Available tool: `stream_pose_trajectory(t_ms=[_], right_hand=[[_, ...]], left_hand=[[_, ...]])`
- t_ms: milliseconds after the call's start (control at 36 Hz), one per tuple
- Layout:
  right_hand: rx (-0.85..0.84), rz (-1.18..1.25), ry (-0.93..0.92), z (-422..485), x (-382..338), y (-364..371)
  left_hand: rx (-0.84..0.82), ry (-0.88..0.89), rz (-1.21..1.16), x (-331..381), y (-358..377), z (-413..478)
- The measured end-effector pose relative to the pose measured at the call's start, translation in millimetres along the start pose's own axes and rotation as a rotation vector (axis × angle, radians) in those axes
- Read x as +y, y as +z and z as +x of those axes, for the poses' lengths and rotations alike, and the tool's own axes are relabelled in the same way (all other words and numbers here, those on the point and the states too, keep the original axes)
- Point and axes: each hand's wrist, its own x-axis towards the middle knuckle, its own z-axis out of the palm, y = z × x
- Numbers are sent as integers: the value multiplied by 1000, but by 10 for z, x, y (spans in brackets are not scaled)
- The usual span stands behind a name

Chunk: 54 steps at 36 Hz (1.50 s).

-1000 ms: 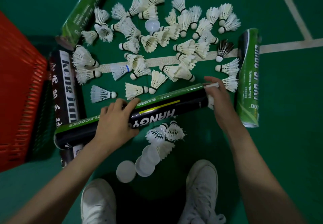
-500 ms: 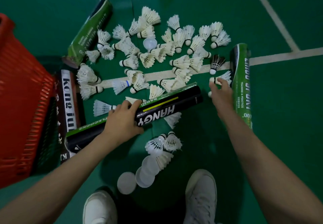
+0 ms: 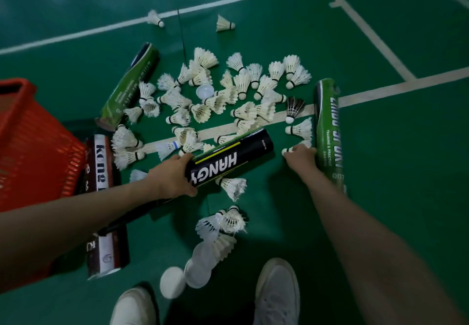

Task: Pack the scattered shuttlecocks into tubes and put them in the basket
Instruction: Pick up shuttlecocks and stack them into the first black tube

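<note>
Shuttlecock (image 3: 289,150) under right hand (image 3: 300,155), touching green tube (image 3: 328,131) edge.

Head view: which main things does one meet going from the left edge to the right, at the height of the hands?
Red basket → Kong Jun tube → left hand → black tube → right hand → green tube.

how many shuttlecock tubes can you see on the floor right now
4: black tube in the left hand; green tube beside the right hand; green tube far left; brown-white tube by the basket.
</note>
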Motion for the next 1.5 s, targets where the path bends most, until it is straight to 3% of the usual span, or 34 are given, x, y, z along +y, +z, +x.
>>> stream_pose_trajectory(t_ms=[250, 361, 500, 667, 806, 944, 1139, 1278, 1333, 1417, 1500], right_hand=[[161, 36, -300, -226, -180, 98], [236, 140, -449, -399, -550, 68], [276, 81, -523, -599, -1028, 8], [-45, 305, -451, -905, -1443, 74], [-80, 360, -419, -1038, -1525, 269], [-35, 345, -508, -1064, -1517, 582], [-222, 485, -301, -1133, -1335, 875], [-375, 424, -332, -1245, -1204, 952], [-325, 408, -336, -1230, -1120, 957], [-103, 442, -222, -1157, -926, 991], [48, 238, -161, -1057, -618, 1021]], left_hand=[[5, 5, 153, -175, -31, 61], [6, 8, 132, -319, -27, 83], [49, -3, 9, -510, -66, 12], [107, -30, -128, -700, -46, -219], [137, -13, -156, -937, 89, -368], [204, -28, -201, -1105, 249, -464], [227, -68, -164, -1161, 445, -455], [197, -104, -95, -1191, 517, -480], [193, -119, -75, -1163, 549, -492], [198, -149, -85, -1088, 588, -480], [188, -168, -78, -1047, 630, -462]])
